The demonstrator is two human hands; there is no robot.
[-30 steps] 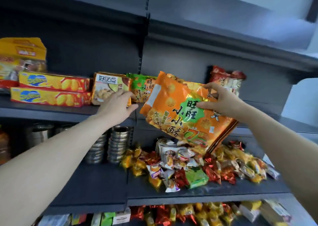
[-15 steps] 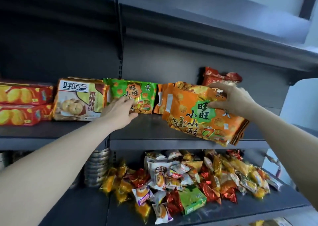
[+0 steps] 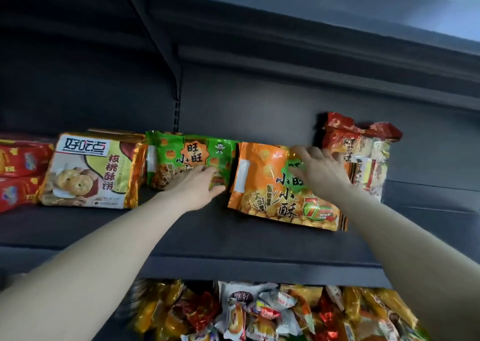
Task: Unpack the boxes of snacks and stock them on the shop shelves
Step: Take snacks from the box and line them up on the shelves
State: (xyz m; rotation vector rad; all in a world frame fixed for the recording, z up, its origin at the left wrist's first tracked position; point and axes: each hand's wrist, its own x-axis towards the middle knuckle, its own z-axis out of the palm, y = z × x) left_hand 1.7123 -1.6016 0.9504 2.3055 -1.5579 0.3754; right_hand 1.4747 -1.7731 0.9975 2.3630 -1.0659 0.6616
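Closest to me, at the bottom of the view, the lower shelf holds a loose candy pile [image 3: 272, 314] of small wrapped sweets in gold, red and white. Both bare forearms reach up over it to the shelf [image 3: 233, 239] above, a dark grey board.

My left hand [image 3: 193, 184] lies on the lower front of the green bag [image 3: 181, 156]. Its fingers are stretched out fairly straight against the film, and the thumb sits low, by the bag's bottom right corner. I see no pinch there, only a flat touch.

My right hand [image 3: 319, 169] is on the orange bag [image 3: 265, 192], at its upper right. The fingers hook over the top edge and the thumb bears on the printed front, so it grips the bag. The orange bag rests with its bottom edge on the shelf and tilts back, its face towards me. It stands between the green bag and the red bag [image 3: 361, 148], with its left edge touching the green one. Whether it touches the red bag I cannot tell, as the hand covers that side.

Left of the green bag stands a biscuit pack [image 3: 91, 171], white and gold, just beside it. Further left are stacked red packs [image 3: 20, 169], cut off by the frame. Behind the row rises the grey back panel [image 3: 259, 107], and above it hangs the upper shelf [image 3: 311, 42].
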